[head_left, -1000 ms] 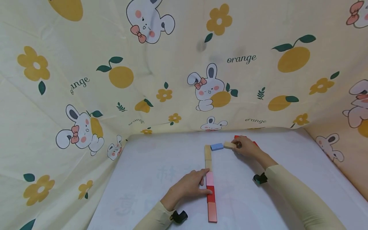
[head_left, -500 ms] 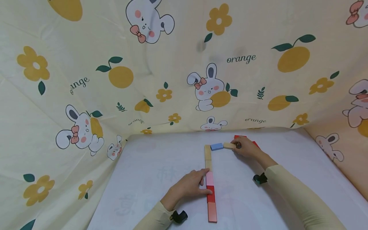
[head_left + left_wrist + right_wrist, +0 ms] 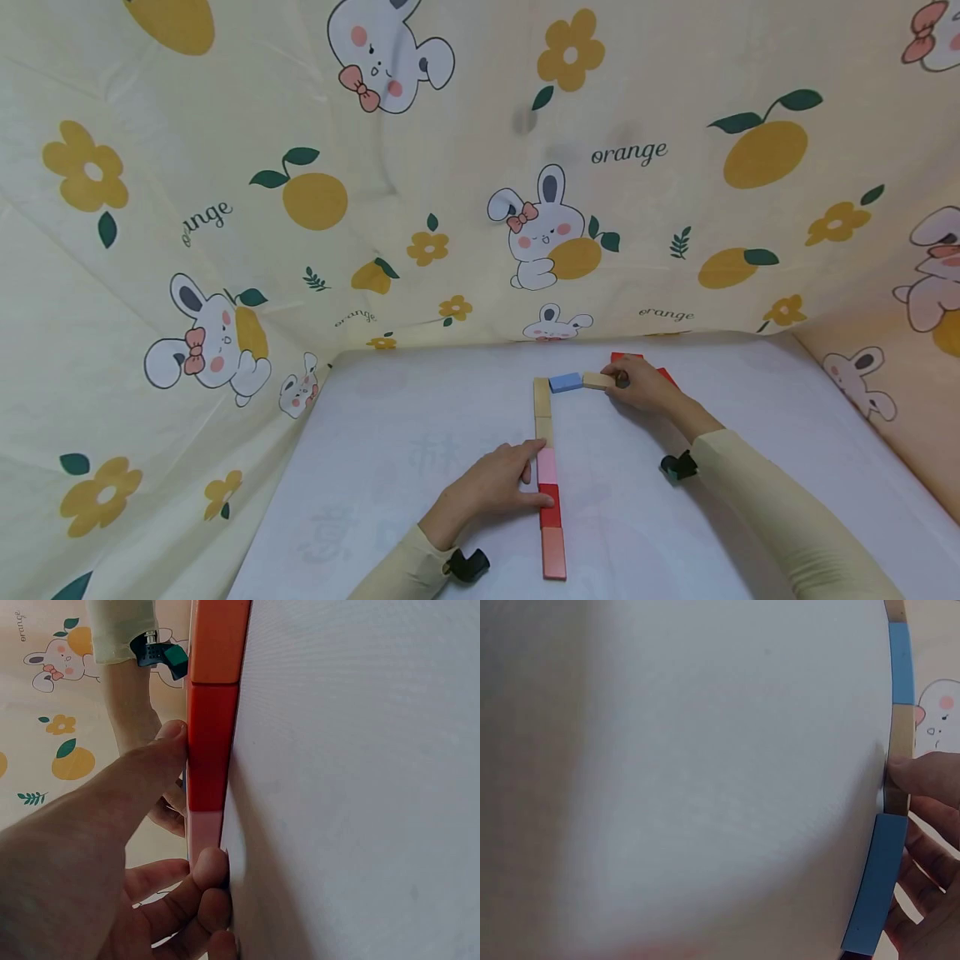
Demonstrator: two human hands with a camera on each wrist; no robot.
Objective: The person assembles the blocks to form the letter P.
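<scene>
In the head view a straight row of flat blocks runs away from the person: a salmon block (image 3: 554, 554), a red block (image 3: 551, 506), a pink block (image 3: 547, 467) and two plain wooden ones (image 3: 542, 397). My left hand (image 3: 483, 483) lies along the row's left side, thumb on the red block, index fingertip near the pink block's far end. At the far end a blue block (image 3: 566, 383) leads right to a plain wooden block (image 3: 596, 381), which my right hand (image 3: 647, 387) pinches. In the right wrist view another blue block (image 3: 875, 885) adjoins that wooden block; the head view hides it.
Red blocks (image 3: 666, 377) show just past the right hand at the back of the white table (image 3: 637, 517). A cream curtain (image 3: 450, 167) with rabbits and oranges hangs behind and at both sides. Each sleeve cuff has a small dark camera mount (image 3: 468, 567).
</scene>
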